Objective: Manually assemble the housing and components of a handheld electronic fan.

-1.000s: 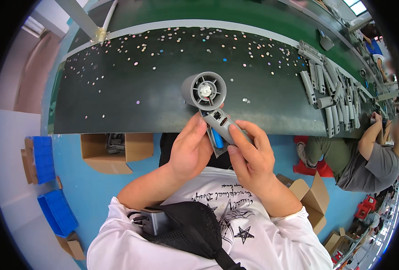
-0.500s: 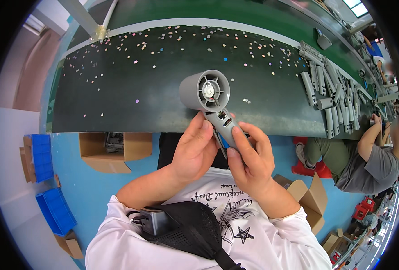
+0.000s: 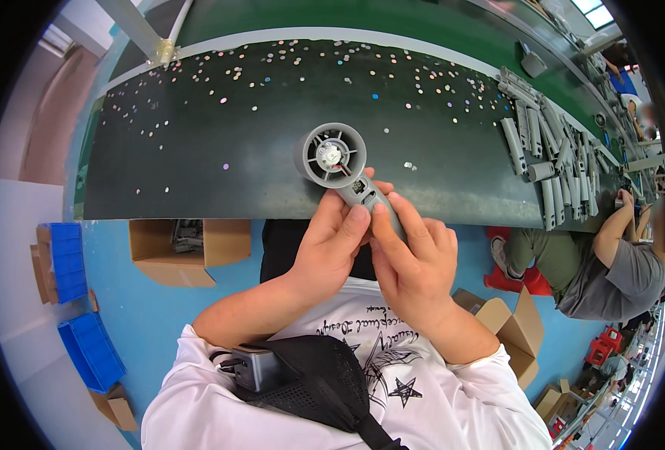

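Between both hands is a grey handheld fan (image 3: pixel 331 156), its round head toward the table's far side and its handle toward me. Inside the ring, spokes surround a white hub, with a bit of red wire beside it. Two openings show in the upper handle. My left hand (image 3: pixel 334 238) grips the handle from the left, thumb laid along it just below the openings. My right hand (image 3: pixel 415 251) closes round the handle from the right, fingertips pressing its upper face. The lower handle is mostly hidden by my fingers.
Small round dots are scattered over the dark table (image 3: pixel 197 150). Grey handle-shaped parts (image 3: pixel 554 142) lie heaped at the right. A cardboard box (image 3: pixel 186 255) with grey parts stands below the edge, near blue bins (image 3: pixel 92 352). A seated co-worker (image 3: pixel 610 255) is at the right.
The fan has turned so its ring faces me more and has shifted slightly left. My right hand's fingers have moved up the handle, and both hands now close more around it.
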The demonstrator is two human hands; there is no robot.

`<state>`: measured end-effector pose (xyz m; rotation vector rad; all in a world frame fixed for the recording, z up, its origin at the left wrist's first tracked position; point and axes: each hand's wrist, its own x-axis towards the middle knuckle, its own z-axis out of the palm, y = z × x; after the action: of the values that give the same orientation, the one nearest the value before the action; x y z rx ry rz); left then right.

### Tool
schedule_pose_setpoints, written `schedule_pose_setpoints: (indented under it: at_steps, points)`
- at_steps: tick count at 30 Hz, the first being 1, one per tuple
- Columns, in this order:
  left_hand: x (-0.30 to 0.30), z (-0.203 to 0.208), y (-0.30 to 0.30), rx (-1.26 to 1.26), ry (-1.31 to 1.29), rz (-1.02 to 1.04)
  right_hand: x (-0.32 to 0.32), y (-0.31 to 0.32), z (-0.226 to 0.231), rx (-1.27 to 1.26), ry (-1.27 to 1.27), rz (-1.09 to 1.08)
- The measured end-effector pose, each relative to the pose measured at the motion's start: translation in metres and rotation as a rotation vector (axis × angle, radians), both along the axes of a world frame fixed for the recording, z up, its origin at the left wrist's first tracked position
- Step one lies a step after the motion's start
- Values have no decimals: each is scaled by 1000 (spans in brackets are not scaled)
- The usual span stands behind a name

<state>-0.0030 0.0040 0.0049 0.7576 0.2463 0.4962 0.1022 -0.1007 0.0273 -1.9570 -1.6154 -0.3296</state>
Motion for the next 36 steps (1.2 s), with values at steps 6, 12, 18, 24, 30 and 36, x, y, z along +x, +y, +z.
schedule_pose_setpoints:
  at_steps: [6, 12, 18, 24, 30, 36]
  points:
    - [5, -4, -2, 16, 21, 46, -7, -1, 0, -43, -28, -28]
    - [-1, -3, 1, -33, 2, -9, 9, -3, -4, 115, 242, 143]
    - [0, -9, 2, 230, 12, 45, 14, -19, -1, -101, 1093, 97]
    - [-1, -3, -4, 118, 79, 99, 12, -24, -1, -68, 1629, 169]
    - [-6, 4, 11, 299, 37, 275, 17, -33, 4, -21, 964, 170]
    - [-8, 1, 14, 721, 103, 442, 18, -38, -1, 68, 830, 257]
